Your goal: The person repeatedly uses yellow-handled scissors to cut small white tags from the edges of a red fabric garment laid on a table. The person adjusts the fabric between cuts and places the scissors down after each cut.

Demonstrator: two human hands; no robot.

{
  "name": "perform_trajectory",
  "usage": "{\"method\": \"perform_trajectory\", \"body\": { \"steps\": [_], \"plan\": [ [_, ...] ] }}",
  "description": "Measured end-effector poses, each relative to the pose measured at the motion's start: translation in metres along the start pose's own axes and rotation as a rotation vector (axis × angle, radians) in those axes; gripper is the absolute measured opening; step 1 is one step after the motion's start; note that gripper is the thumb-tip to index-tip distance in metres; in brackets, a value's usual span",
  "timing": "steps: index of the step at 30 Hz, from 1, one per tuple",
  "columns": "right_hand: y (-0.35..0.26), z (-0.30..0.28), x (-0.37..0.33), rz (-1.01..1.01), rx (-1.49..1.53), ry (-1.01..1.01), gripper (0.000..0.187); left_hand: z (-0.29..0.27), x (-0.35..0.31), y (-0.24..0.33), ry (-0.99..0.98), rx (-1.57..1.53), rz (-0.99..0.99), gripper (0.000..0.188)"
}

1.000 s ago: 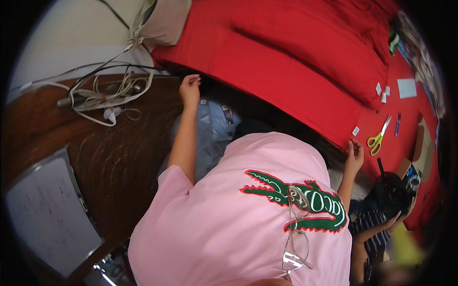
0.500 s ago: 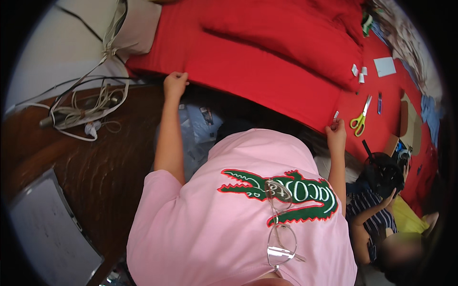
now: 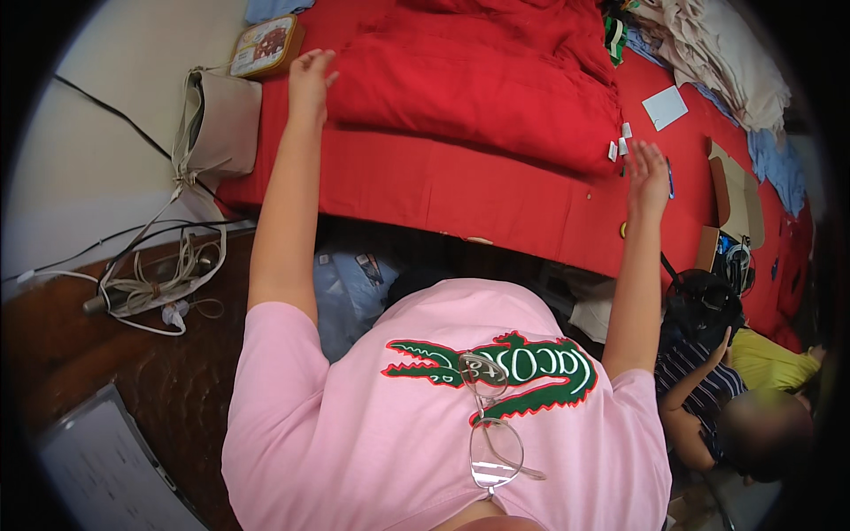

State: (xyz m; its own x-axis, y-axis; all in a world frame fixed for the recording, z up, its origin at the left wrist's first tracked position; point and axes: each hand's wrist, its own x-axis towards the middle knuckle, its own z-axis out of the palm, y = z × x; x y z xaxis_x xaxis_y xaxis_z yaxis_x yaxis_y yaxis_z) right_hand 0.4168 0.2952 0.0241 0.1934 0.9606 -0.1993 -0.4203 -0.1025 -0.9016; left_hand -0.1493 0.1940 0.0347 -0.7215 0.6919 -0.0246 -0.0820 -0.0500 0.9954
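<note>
A bunched red cloth (image 3: 478,115) with white tags (image 3: 613,151) at its right end lies across a red table cover (image 3: 496,208). My left hand (image 3: 310,84) is over the cloth's left end, fingers loosely bent and thumb apart, with nothing seen in it. At the opposite end, next to the tags, my right hand (image 3: 649,177) has its fingers stretched out and holds nothing visible. Whether either hand touches the fabric I cannot tell. Behind my right forearm, only a bit of a yellow scissor handle (image 3: 623,230) shows.
On the left stand a beige bag (image 3: 226,119) and a lidded tub (image 3: 266,46). Coiled cables (image 3: 159,274) lie below. A white card (image 3: 665,107), an open cardboard box (image 3: 735,195) and heaped clothes (image 3: 735,53) are at the right. Another person (image 3: 704,398) sits near the right rim.
Both hands have let go of the red cover's near edge and reached away from me, over the bunched cloth's ends. The view has shifted, and my right arm now covers most of the scissors.
</note>
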Motion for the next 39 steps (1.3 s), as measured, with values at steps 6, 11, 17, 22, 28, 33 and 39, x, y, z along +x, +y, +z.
{"method": "perform_trajectory", "body": {
  "steps": [6,11,17,22,28,33,39],
  "plan": [
    [0.076,-0.118,-0.078,-0.145,-0.569,-0.122,0.011,0.024,-0.016,-0.024,-0.36,0.422,0.322,0.012],
    [0.105,-0.114,-0.127,0.117,-0.657,-0.139,0.012,0.111,-0.022,0.0,-0.627,0.7,0.485,0.019],
    [0.12,-0.083,-0.1,0.122,-0.784,-0.206,0.01,0.204,-0.001,-0.031,-0.68,1.053,0.698,0.068],
    [0.108,-0.064,-0.098,0.108,-0.767,-0.117,0.006,0.228,0.027,-0.034,-0.84,1.384,0.447,0.092],
    [0.093,-0.08,-0.099,0.263,-0.55,-0.187,0.008,0.212,-0.004,0.029,-1.209,1.194,0.081,0.11],
    [0.085,-0.089,-0.113,-0.091,-0.44,-0.006,0.013,0.14,-0.128,0.075,-1.495,1.392,0.111,0.096],
    [0.04,-0.052,-0.084,-0.635,-0.77,0.091,0.017,-0.009,-0.258,-0.008,-1.462,1.128,-0.551,0.113]
  ]
}}
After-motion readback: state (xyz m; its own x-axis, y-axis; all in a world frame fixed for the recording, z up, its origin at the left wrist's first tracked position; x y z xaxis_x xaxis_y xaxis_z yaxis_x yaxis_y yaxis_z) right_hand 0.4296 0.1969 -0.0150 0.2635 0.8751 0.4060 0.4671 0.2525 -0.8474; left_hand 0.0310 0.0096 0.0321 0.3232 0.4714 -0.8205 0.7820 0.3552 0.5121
